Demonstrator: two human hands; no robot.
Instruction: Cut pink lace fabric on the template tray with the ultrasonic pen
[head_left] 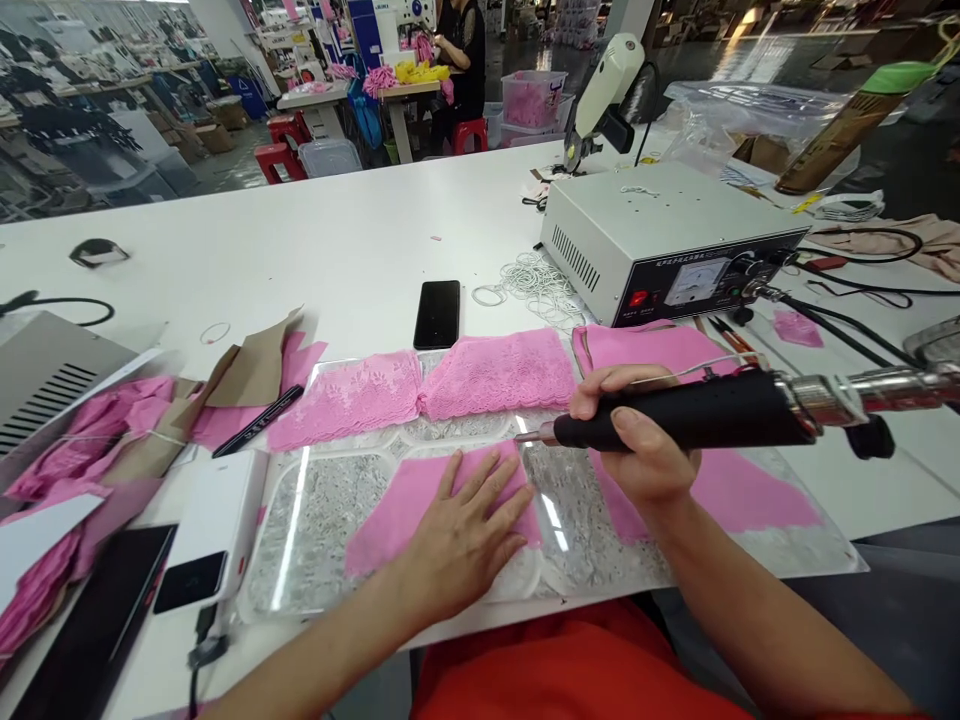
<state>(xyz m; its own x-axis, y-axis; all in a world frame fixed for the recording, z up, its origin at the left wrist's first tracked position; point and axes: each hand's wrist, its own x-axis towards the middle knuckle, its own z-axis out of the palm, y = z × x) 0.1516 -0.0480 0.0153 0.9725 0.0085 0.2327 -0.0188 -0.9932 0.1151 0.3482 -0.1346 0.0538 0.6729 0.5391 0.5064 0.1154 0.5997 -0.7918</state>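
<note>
My left hand (pixel 469 535) lies flat with fingers spread on a plain pink fabric piece (pixel 390 510), which rests on a clear template board (pixel 315 530). In my right hand (pixel 652 450) is a handheld welding gun (pixel 697 412) with a black grip and thin metal tip. The tip points left and is at the top right corner of that pink piece; whether it touches cannot be made out. Two pink lace pieces (pixel 499 370) lie along the board's far side. Another plain pink piece (pixel 750 490) lies under and right of my right forearm.
A grey power box (pixel 675 240) with a dial stands at back right, cables at its front. A phone (pixel 437 314) and tangled white cord (pixel 536 285) lie beyond the board. Left are a marker (pixel 259 420), a white power bank (pixel 217 520) and bundled pink fabric (pixel 90 430). A person (pixel 465 60) sits far back.
</note>
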